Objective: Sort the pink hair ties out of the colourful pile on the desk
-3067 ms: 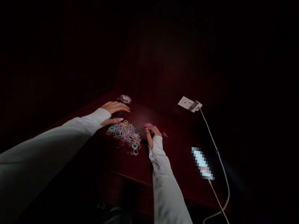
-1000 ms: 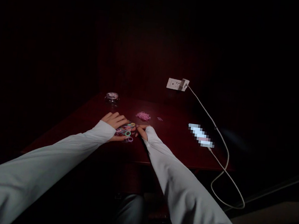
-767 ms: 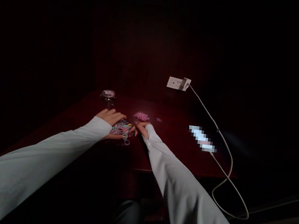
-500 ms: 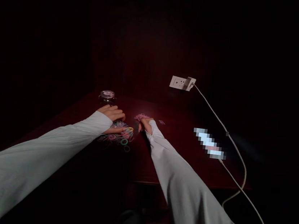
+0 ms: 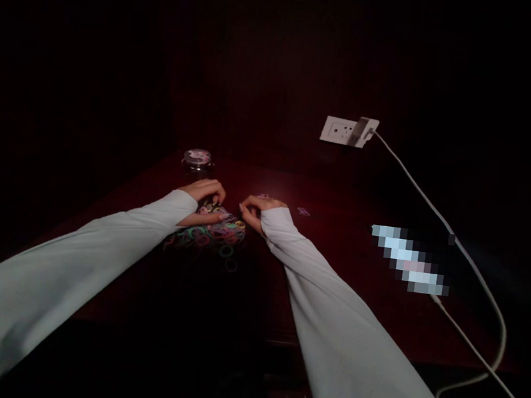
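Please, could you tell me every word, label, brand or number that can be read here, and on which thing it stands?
No text can be read.
Lid: pale and dark markings, too small and blurred to read.
Device: pixelated, unreadable.
Socket: no legible writing.
Bands: no writing seen.

Table point(image 5: 343, 312): wood look, dark red, low sheen. Sleeves point(image 5: 109, 247): matt cloth, creased. Bands point(image 5: 203, 236): rubbery, smooth. Jar point(image 5: 197, 159): clear, glossy. Socket plate point(image 5: 336, 130), cable point(image 5: 474, 257): smooth plastic.
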Demonstrator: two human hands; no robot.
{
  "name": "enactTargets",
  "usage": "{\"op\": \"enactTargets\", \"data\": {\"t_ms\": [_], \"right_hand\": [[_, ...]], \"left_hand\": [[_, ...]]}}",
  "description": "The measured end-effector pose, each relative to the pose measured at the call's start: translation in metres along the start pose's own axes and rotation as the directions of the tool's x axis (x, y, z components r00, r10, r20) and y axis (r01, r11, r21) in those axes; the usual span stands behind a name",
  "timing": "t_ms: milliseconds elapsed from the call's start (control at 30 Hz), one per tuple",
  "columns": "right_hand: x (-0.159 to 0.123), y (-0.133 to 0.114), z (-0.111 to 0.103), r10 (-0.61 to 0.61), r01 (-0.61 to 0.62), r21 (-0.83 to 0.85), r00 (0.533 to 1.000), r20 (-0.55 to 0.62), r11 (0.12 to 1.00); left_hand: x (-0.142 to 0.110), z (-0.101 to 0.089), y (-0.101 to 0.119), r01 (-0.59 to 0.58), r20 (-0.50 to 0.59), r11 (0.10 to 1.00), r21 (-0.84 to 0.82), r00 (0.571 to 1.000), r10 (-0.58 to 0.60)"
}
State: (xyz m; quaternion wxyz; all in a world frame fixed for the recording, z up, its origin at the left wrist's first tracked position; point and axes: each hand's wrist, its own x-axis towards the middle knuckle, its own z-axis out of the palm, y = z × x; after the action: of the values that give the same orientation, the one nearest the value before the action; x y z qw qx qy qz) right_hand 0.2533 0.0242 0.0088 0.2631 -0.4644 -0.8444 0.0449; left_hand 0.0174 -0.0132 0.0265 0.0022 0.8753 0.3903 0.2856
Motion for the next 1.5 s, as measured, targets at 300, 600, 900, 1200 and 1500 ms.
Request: {"op": "enactTargets", "data": {"t_ms": [300,600,900,1200,1500], "right_hand": [[-0.011,0.011,-0.004,-0.108,0.109,0.173,0.994,-0.014,0.979],[-0.006,0.007,0.001,-0.095,0.104,0.213,0.994,-0.052,0.971],[-0.007,0.006,0.003,-0.101,0.092,0.221,0.994,0.030,0.971],[-0.008,-0.001,0.007,-0.067,0.051,0.327,0.997,0.038,0.944],[-0.006,0.001,0.014,-0.057,0.074,0.386,0.997,-0.054,0.919]], "left_hand": [[-0.006,-0.004,0.000,0.017,-0.060,0.988,0.151,0.998,-0.008],[0.000,0.006,-0.011,0.137,-0.087,0.980,0.143,0.988,-0.125],[0.001,0.017,-0.014,0.193,0.076,0.981,0.015,0.978,-0.194],[0.005,0.018,-0.014,0.181,0.044,0.984,0.010,0.983,-0.181],[0.003,0.019,-0.013,0.163,-0.007,0.986,0.018,0.987,-0.163]]}}
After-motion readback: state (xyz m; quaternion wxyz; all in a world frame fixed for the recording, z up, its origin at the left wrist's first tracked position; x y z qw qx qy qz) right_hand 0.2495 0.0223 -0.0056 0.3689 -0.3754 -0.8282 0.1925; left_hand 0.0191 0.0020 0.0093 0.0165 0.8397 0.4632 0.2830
